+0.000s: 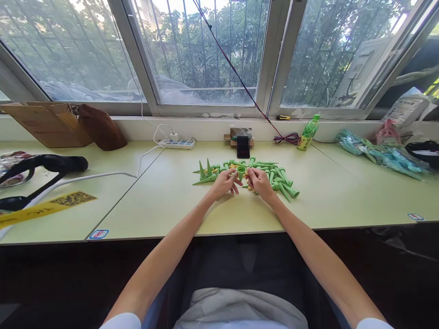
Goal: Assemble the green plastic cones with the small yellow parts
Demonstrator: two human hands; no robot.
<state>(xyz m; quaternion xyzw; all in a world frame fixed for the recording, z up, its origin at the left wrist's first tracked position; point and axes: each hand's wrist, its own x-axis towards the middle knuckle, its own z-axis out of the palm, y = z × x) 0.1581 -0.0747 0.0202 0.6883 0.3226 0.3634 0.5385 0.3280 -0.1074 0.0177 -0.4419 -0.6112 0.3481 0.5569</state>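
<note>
Many loose green cones (291,190) are crowding both sides of the central cone (242,169); a phone (243,151) is standing behind it. Left hand (224,183) is pinching its left rim; right hand (259,181) is bunching fingers just right of it, hold unclear.

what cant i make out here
In the head view:
What the bare right hand pinches, if anything: its own fingers hide it.
Number of green plastic cones: they overlap one another.
Shape of the small yellow pieces: too small.
Upper part of the black rectangular device: blurred by pixelation.
Yellow printed strip: cut off by the left edge.
</note>
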